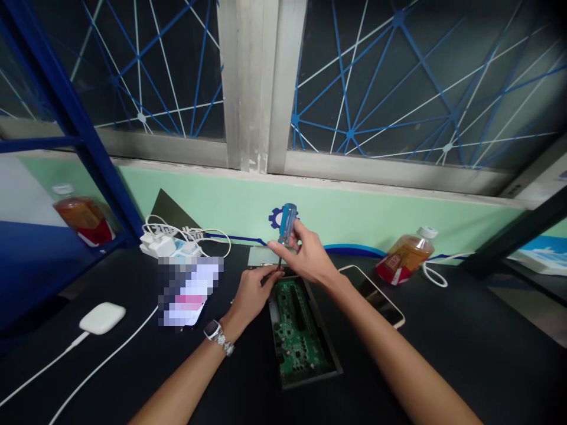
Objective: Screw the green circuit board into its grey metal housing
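Observation:
My right hand (308, 257) is shut on a screwdriver with a clear blue handle (287, 224), its thin shaft pointing down at the far end of a green circuit board (299, 330). The board lies in a dark open casing (305, 333). My left hand (252, 292) rests just left of the shaft, its fingers curled close to the tip. Whether those fingers pinch anything small is hidden. A silver wristwatch (218, 336) sits on my left wrist. The screwdriver's tip is hidden behind my fingers.
A smartphone (374, 295) lies right of the casing, and a pixelated phone (188, 292) lies left of it. Behind are a white power strip with chargers (170, 245), an orange-filled bottle (405, 257) and a white charging puck (101, 317) with cable.

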Demonstrator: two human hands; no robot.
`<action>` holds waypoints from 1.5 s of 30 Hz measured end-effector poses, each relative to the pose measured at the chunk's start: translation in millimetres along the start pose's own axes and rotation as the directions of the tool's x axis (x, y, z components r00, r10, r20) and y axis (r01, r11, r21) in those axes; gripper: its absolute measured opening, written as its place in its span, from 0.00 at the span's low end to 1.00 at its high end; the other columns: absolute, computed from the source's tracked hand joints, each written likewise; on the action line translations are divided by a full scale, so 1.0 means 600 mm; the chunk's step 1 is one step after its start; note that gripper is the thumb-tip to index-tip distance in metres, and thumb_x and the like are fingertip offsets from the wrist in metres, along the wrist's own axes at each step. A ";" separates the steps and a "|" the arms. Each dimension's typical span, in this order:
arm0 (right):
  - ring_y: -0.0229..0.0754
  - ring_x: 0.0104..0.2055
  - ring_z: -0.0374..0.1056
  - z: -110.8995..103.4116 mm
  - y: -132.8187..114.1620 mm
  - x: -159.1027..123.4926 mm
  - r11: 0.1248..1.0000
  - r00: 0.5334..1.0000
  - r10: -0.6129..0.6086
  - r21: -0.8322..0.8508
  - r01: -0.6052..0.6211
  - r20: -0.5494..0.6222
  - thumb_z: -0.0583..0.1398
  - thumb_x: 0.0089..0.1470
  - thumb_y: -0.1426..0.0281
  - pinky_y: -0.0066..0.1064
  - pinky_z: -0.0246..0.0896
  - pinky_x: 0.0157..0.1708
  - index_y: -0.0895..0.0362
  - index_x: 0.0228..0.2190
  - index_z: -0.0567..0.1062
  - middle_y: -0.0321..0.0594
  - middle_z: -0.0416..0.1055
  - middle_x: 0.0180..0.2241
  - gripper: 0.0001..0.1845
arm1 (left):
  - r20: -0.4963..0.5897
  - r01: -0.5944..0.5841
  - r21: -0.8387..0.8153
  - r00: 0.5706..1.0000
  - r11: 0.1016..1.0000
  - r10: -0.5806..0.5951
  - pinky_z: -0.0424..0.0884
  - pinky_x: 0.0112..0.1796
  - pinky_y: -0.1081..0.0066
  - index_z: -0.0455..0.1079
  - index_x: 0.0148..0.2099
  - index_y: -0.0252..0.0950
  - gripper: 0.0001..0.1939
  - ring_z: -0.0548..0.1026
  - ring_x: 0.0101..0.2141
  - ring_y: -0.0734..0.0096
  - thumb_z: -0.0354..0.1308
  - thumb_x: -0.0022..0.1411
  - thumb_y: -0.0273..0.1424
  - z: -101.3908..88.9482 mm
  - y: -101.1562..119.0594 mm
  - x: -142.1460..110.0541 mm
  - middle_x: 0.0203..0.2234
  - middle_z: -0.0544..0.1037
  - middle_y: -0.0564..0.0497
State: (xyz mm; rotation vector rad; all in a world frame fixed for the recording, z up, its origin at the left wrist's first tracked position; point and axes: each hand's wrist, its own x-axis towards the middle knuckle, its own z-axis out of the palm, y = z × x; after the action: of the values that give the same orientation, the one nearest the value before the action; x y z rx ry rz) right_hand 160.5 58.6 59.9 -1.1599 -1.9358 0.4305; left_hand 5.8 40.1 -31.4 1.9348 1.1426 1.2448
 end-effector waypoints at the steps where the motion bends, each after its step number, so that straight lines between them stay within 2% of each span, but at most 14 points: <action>1: 0.38 0.26 0.58 -0.007 0.001 0.001 0.999 0.995 -0.033 0.016 0.032 0.089 0.59 0.56 0.53 0.30 0.53 0.27 0.55 0.33 0.67 0.33 0.62 0.25 0.17 | 0.008 0.002 -0.009 1.000 1.000 -0.002 0.73 0.43 0.69 0.78 0.43 0.40 0.10 0.80 0.40 0.62 0.55 0.66 0.34 -0.001 0.000 0.000 0.40 0.83 0.51; 3: 0.40 0.31 0.63 -0.019 0.004 0.004 0.993 0.973 -0.100 0.082 0.085 0.210 0.54 0.61 0.57 0.31 0.57 0.31 0.55 0.39 0.71 0.37 0.68 0.30 0.15 | 0.023 0.007 -0.032 1.000 0.999 -0.006 0.73 0.43 0.69 0.78 0.43 0.39 0.11 0.80 0.40 0.63 0.55 0.66 0.34 -0.002 -0.001 0.001 0.40 0.82 0.50; 6: 0.42 0.37 0.66 -0.025 0.010 0.007 0.980 0.954 -0.162 0.153 0.126 0.254 0.51 0.64 0.60 0.32 0.58 0.36 0.55 0.41 0.73 0.40 0.71 0.36 0.16 | 0.032 -0.018 -0.016 0.999 1.000 0.018 0.72 0.43 0.69 0.76 0.44 0.39 0.11 0.79 0.40 0.64 0.53 0.67 0.33 -0.004 -0.004 0.001 0.40 0.82 0.50; 10: 0.39 0.30 0.62 -0.022 0.014 0.009 0.984 0.961 -0.171 0.078 0.158 0.215 0.54 0.62 0.58 0.30 0.54 0.30 0.57 0.34 0.74 0.38 0.69 0.31 0.17 | 0.102 -0.108 0.168 0.991 0.980 0.091 0.71 0.44 0.68 0.75 0.44 0.38 0.09 0.77 0.40 0.64 0.55 0.64 0.28 -0.015 -0.011 -0.003 0.38 0.80 0.48; 16: 0.36 0.26 0.55 -0.018 0.008 0.006 0.978 0.973 -0.205 -0.018 0.208 0.104 0.57 0.60 0.56 0.30 0.49 0.27 0.57 0.23 0.68 0.34 0.59 0.24 0.20 | 0.175 -0.102 0.366 0.984 0.925 0.039 0.69 0.43 0.67 0.76 0.42 0.37 0.13 0.76 0.39 0.63 0.50 0.65 0.24 -0.025 -0.017 -0.009 0.38 0.78 0.47; 24: 0.37 0.27 0.59 -0.017 0.015 -0.003 0.986 0.984 -0.156 0.066 0.151 0.087 0.58 0.59 0.59 0.30 0.54 0.29 0.57 0.30 0.74 0.35 0.65 0.26 0.14 | 0.164 -0.079 0.404 0.986 0.912 0.012 0.69 0.44 0.66 0.76 0.44 0.37 0.15 0.76 0.39 0.62 0.47 0.67 0.25 -0.019 -0.005 -0.016 0.38 0.77 0.45; 28: 0.36 0.25 0.66 -0.039 0.009 -0.005 0.937 0.997 -0.065 0.345 0.049 0.034 0.59 0.58 0.58 0.29 0.59 0.26 0.57 0.36 0.73 0.37 0.70 0.28 0.14 | 0.189 -0.072 0.420 0.982 0.905 -0.009 0.69 0.43 0.68 0.75 0.42 0.37 0.13 0.76 0.38 0.64 0.48 0.67 0.27 -0.028 -0.006 -0.015 0.37 0.76 0.46; 32: 0.36 0.21 0.68 -0.095 0.003 -0.038 0.850 0.992 0.078 0.527 -0.012 -0.103 0.58 0.59 0.55 0.28 0.60 0.19 0.57 0.36 0.71 0.39 0.73 0.29 0.17 | 0.242 -0.072 0.565 0.967 0.822 -0.082 0.68 0.38 0.66 0.74 0.38 0.36 0.11 0.75 0.36 0.60 0.53 0.65 0.36 -0.050 0.008 -0.015 0.34 0.76 0.45; 34: 0.37 0.18 0.67 -0.126 0.014 -0.071 0.808 0.970 0.195 0.584 -0.075 -0.146 0.58 0.58 0.53 0.28 0.60 0.17 0.57 0.35 0.71 0.38 0.73 0.25 0.18 | 0.254 -0.098 0.669 0.962 0.737 -0.104 0.67 0.39 0.61 0.74 0.37 0.36 0.15 0.74 0.37 0.53 0.58 0.60 0.43 -0.054 0.028 -0.013 0.31 0.75 0.43; 36: 0.37 0.15 0.66 -0.150 0.035 -0.109 0.744 0.929 0.334 0.650 -0.154 -0.162 0.59 0.56 0.51 0.28 0.60 0.15 0.56 0.35 0.71 0.38 0.73 0.24 0.20 | 0.291 -0.193 0.685 0.957 0.703 -0.021 0.65 0.45 0.56 0.74 0.42 0.36 0.18 0.71 0.43 0.48 0.61 0.57 0.46 -0.046 0.056 -0.010 0.34 0.76 0.41; 38: 0.38 0.15 0.66 -0.162 0.061 -0.145 0.646 0.870 0.471 0.729 -0.226 -0.148 0.60 0.55 0.51 0.28 0.59 0.14 0.56 0.35 0.70 0.39 0.73 0.22 0.20 | 0.430 -0.373 0.550 0.893 0.748 0.129 0.62 0.50 0.56 0.72 0.49 0.39 0.21 0.70 0.48 0.50 0.63 0.56 0.43 -0.023 0.084 -0.003 0.44 0.74 0.42; 40: 0.37 0.14 0.64 -0.164 0.088 -0.175 0.564 0.826 0.543 0.793 -0.229 -0.149 0.60 0.55 0.52 0.27 0.58 0.13 0.56 0.35 0.70 0.38 0.72 0.21 0.19 | 0.573 -0.496 0.362 0.786 0.789 0.232 0.63 0.50 0.60 0.72 0.52 0.41 0.23 0.70 0.49 0.53 0.66 0.54 0.40 0.010 0.103 0.006 0.49 0.73 0.45; 43: 0.36 0.15 0.63 -0.155 0.117 -0.203 0.451 0.774 0.625 0.856 -0.253 -0.101 0.61 0.54 0.52 0.26 0.59 0.14 0.56 0.34 0.70 0.38 0.72 0.21 0.20 | 0.730 -0.538 0.217 0.643 0.815 0.230 0.67 0.43 0.65 0.76 0.43 0.40 0.16 0.75 0.41 0.59 0.70 0.50 0.36 0.059 0.111 0.021 0.39 0.77 0.48; 45: 0.35 0.15 0.63 -0.149 0.129 -0.214 0.399 0.751 0.657 0.878 -0.263 -0.073 0.61 0.53 0.52 0.26 0.59 0.14 0.56 0.34 0.70 0.37 0.71 0.21 0.19 | 0.767 -0.522 0.192 0.608 0.831 0.205 0.68 0.36 0.68 0.77 0.37 0.42 0.11 0.76 0.37 0.61 0.70 0.50 0.35 0.079 0.106 0.028 0.32 0.78 0.51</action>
State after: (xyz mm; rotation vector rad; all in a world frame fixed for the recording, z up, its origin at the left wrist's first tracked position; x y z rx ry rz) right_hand 305.5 -20.7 3.9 -0.9838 -0.7362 1.1733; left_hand 75.0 24.2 8.0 2.7245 0.5864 0.2724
